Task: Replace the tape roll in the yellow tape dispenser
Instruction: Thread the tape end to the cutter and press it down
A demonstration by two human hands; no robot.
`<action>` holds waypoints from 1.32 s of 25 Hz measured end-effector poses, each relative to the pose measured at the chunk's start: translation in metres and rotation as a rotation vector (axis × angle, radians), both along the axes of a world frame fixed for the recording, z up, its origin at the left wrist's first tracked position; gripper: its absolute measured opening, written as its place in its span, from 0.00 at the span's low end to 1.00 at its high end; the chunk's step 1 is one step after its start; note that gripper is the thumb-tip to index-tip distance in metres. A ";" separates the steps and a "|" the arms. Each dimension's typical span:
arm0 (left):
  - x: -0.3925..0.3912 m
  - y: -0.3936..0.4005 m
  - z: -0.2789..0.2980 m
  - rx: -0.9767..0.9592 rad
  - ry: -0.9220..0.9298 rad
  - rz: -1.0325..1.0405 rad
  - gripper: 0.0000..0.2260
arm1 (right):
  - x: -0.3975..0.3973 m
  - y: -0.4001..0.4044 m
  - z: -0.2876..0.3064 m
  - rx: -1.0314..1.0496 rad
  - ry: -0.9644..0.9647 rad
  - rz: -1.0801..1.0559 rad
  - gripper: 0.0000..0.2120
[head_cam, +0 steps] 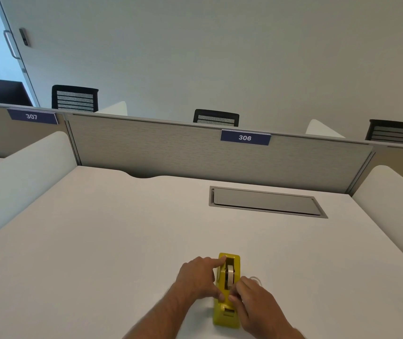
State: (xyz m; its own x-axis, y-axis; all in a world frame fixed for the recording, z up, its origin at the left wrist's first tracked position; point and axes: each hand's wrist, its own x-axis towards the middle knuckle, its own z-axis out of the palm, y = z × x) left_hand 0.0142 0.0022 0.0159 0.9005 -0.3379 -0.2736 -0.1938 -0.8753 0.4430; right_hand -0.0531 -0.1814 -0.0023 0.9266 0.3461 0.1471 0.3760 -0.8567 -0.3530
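The yellow tape dispenser (227, 316) lies lengthwise on the white desk (122, 241) near its front edge. A pale tape roll (230, 275) sits upright in the dispenser's slot. My left hand (196, 277) rests against the dispenser's left side, index finger on its far end and thumb on its near part. My right hand (254, 299) is at the dispenser's right side, fingertips pinched at the near edge of the roll, seemingly on the tape end. A small clear object (256, 280), partly hidden, lies just behind my right hand.
A grey cable hatch (266, 201) is set into the desk at the back right. Grey partition panels (171, 148) with labels 306 and 307 close off the back. White side dividers flank the desk. Black chairs stand beyond the partition.
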 end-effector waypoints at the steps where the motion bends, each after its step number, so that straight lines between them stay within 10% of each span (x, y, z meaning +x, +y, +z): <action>1: 0.000 0.000 -0.001 -0.001 -0.002 0.004 0.45 | -0.003 0.000 0.001 -0.006 -0.003 0.006 0.09; 33: -0.001 -0.003 -0.005 0.053 -0.002 0.021 0.46 | -0.030 -0.001 -0.001 -0.129 -0.340 0.153 0.07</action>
State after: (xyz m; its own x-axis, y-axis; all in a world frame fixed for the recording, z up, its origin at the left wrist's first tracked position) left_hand 0.0136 -0.0004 0.0106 0.9079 -0.3042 -0.2885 -0.1764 -0.9015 0.3952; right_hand -0.0835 -0.1821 -0.0030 0.7684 0.5124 0.3834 0.5801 -0.8107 -0.0792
